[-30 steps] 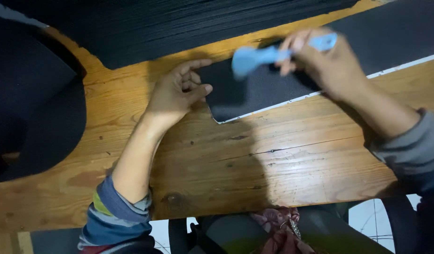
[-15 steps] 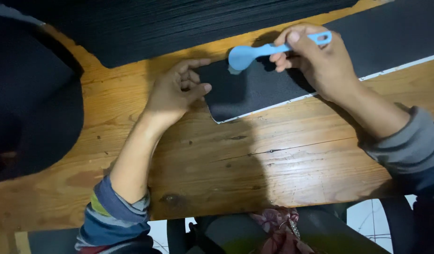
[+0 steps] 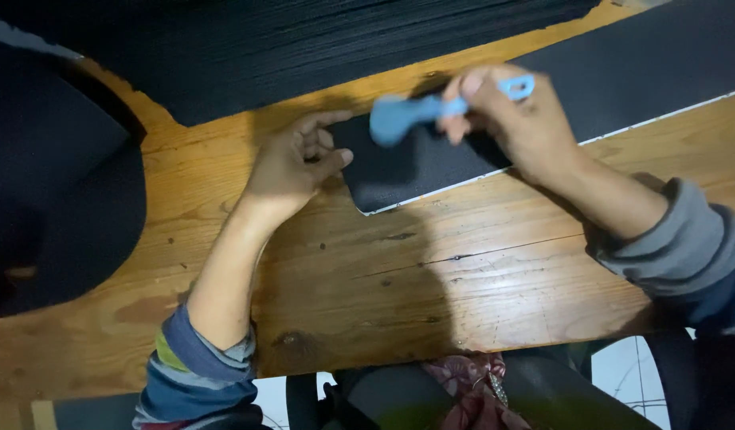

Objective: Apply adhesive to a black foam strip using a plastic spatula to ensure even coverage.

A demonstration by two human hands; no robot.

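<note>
I see the light-blue plastic tool (image 3: 415, 114), blurred, clamped in my right hand (image 3: 519, 119) fingers above the black sheet (image 3: 431, 163), whose end my left hand (image 3: 292, 163), fingers loosely curled, pins; a weak pin could let the sheet slide.

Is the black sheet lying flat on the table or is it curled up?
Flat. The black sheet lies spread on the wooden table, its pale edge flush with the wood; the left hand presses its end.

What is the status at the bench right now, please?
Left hand pressing down the end of the black sheet. Right hand gripping a light blue tool above the sheet. Wooden table underneath; nothing blocking.
</note>
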